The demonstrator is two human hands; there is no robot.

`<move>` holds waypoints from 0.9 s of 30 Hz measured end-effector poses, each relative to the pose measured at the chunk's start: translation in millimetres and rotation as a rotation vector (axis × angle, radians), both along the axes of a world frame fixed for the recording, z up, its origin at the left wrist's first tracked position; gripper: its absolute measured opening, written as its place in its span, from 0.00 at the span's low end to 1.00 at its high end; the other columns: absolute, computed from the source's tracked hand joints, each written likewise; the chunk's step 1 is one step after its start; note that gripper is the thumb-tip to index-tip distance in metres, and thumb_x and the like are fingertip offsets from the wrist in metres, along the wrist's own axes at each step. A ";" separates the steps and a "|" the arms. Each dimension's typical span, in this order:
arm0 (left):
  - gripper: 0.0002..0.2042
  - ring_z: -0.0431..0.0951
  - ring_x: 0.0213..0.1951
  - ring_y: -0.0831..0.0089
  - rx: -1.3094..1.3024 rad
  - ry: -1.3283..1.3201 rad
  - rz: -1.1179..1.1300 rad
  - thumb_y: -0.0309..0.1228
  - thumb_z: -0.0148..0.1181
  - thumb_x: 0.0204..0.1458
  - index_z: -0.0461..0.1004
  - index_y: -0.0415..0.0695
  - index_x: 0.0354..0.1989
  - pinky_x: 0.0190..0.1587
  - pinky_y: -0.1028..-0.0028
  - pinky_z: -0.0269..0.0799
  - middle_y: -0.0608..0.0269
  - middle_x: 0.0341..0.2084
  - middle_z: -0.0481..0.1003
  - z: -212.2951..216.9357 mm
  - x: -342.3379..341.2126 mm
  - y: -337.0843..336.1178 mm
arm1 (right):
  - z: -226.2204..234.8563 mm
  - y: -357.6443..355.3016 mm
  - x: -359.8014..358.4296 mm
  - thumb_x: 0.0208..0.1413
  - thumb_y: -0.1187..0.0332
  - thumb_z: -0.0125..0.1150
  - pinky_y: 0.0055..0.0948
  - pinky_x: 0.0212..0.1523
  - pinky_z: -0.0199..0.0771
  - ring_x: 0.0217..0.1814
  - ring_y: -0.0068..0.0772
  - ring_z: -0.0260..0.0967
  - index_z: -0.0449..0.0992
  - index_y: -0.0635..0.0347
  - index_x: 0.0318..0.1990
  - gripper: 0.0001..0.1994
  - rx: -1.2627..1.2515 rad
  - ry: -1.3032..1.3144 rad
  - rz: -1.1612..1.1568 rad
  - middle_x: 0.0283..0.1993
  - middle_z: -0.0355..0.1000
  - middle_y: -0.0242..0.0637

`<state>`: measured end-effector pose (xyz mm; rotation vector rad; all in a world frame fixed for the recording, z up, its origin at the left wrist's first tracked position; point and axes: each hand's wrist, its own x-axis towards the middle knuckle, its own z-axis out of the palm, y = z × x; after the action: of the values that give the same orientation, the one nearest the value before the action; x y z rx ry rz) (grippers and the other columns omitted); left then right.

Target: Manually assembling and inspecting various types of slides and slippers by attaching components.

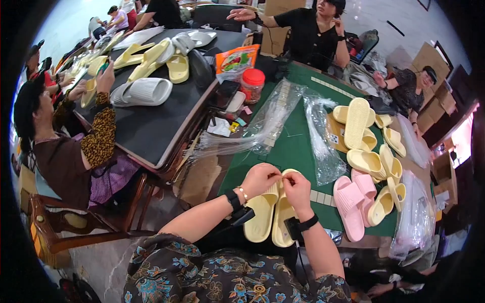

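A pair of pale yellow slippers [259, 220] lies side by side at the near edge of the green table, soles down, heels toward me. Over their straps my left hand [261, 179] is closed, with thumb and finger pinched together. Close beside it my right hand [297, 191] is also pinched, just above the right slipper's strap. Whatever is between the fingertips is too small to make out. My hands cover much of both straps. A bundle of thin clear plastic strands [230, 143] lies beyond my left hand.
Pink slippers [348, 208] and several yellow slippers [365, 160] lie to the right, near clear plastic bags [414, 217]. A red-lidded jar [252, 85] stands at the far left of the green table. More slippers cover the black table [146, 126], where a person [65, 146] sits.
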<state>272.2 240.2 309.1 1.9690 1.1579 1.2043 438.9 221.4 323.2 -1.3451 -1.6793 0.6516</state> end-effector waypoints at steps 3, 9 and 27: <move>0.05 0.77 0.33 0.60 -0.008 0.020 0.011 0.29 0.62 0.47 0.79 0.42 0.29 0.38 0.67 0.73 0.59 0.26 0.77 -0.7 -2.2 -1.0 | -1.0 1.4 -2.0 0.49 0.75 0.59 0.31 0.32 0.74 0.28 0.37 0.74 0.77 0.66 0.31 0.04 -0.003 -0.003 0.021 0.28 0.74 0.44; 0.06 0.76 0.34 0.58 0.048 0.041 0.014 0.30 0.62 0.44 0.79 0.42 0.27 0.40 0.62 0.71 0.57 0.24 0.76 -1.4 3.4 -2.4 | -9.9 3.2 3.0 0.48 0.76 0.59 0.30 0.31 0.72 0.27 0.34 0.73 0.77 0.67 0.31 0.04 0.004 -0.022 0.005 0.26 0.74 0.44; 0.21 0.72 0.50 0.55 0.178 0.761 1.005 0.33 0.64 0.43 0.72 0.40 0.46 0.51 0.59 0.69 0.51 0.45 0.73 129.8 -254.2 56.7 | -11.1 -73.6 81.4 0.44 0.64 0.68 0.37 0.48 0.70 0.46 0.41 0.69 0.67 0.69 0.54 0.29 -0.331 -0.164 -0.168 0.51 0.68 0.49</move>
<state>18.0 296.9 438.9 2.0640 2.7227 0.9620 520.3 147.8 312.1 -1.7958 -1.6105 0.7613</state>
